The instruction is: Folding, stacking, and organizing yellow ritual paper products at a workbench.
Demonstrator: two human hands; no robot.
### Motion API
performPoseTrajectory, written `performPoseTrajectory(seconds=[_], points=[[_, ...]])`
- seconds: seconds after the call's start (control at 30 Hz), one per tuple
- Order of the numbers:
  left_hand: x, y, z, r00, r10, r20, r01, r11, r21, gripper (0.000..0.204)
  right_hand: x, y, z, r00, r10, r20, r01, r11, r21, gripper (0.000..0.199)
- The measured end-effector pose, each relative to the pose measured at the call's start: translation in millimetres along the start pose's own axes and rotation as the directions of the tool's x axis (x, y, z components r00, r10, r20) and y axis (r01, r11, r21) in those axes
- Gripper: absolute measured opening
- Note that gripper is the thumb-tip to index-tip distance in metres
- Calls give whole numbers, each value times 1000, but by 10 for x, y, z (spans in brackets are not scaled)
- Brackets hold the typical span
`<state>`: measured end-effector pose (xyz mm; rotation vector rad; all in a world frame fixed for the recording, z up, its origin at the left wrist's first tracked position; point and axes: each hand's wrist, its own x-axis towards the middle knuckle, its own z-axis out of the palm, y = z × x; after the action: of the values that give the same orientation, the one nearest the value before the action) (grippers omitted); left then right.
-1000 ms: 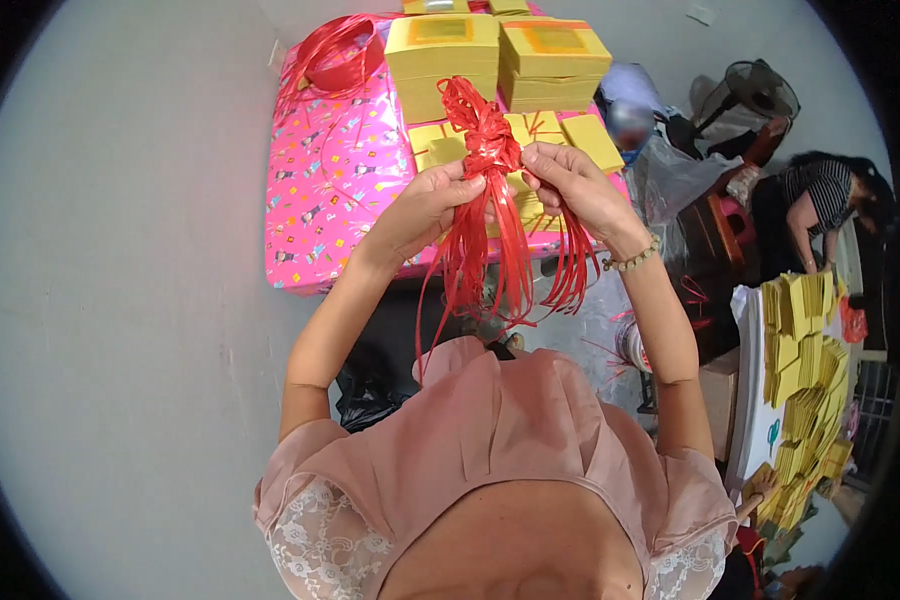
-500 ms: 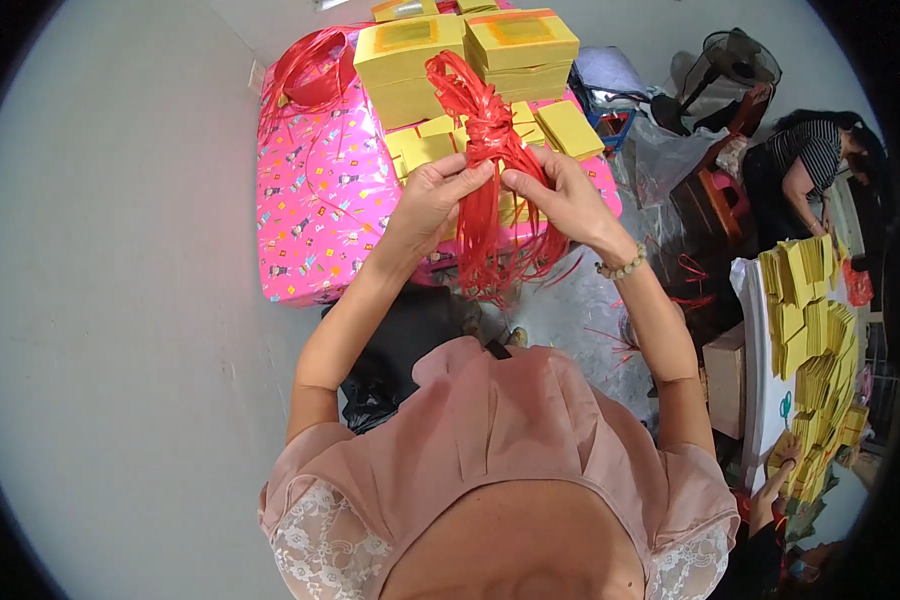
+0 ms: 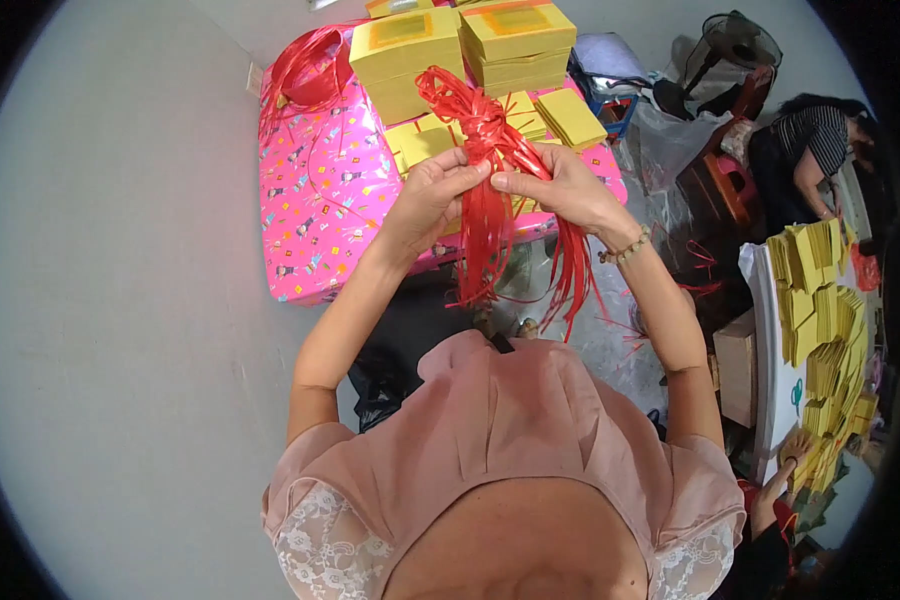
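Note:
Both my hands hold up a knotted bundle of red plastic ribbon (image 3: 485, 130) above the near edge of a table. My left hand (image 3: 438, 195) pinches the strands just below the knot, thumb against fingers. Close beside it, my right hand (image 3: 560, 190) grips another part of the strands, its thumb almost meeting the left one. The loose ends hang in two parted tails below my hands, and the looped end sticks up to the left. Behind the bundle lie yellow paper packets (image 3: 420, 145), partly hidden by it.
The table wears a pink patterned cover (image 3: 320, 220). Tall yellow paper stacks (image 3: 405, 65) and a red ribbon coil (image 3: 310, 70) stand at its back. To the right are a fan (image 3: 735, 55), a person (image 3: 810, 150), and a white table (image 3: 765, 380) with yellow packets and another person's hand (image 3: 795, 455).
The hanging strands have parted into two tails, the right one swung outward. The knot's looped top has tipped left and lowered slightly. Both hands still grip the bundle.

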<state>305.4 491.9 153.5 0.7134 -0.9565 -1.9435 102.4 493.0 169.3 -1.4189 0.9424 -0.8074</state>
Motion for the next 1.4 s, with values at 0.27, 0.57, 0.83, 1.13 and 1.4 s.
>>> performPoseTrajectory(seconds=[0.27,0.57,0.83,1.13,1.4], points=[[13,106,-51,992,-84,-89,89,995,49,16,42,214,-143,993,-44,114,27,989,143,26],[31,167,-222,861,-469,198,446,882,150,32,-332,99,-620,903,295,312,-294,954,-49,29],[99,5,-14,774,-591,226,550,805,224,33,-651,226,-870,877,334,346,-323,942,-91,33],[251,-439,376,921,-358,151,315,916,249,25,-855,104,-565,992,121,48,-69,800,-596,36],[312,-522,342,927,-278,254,185,924,335,26,-958,160,-507,981,196,10,-191,963,-191,38]])
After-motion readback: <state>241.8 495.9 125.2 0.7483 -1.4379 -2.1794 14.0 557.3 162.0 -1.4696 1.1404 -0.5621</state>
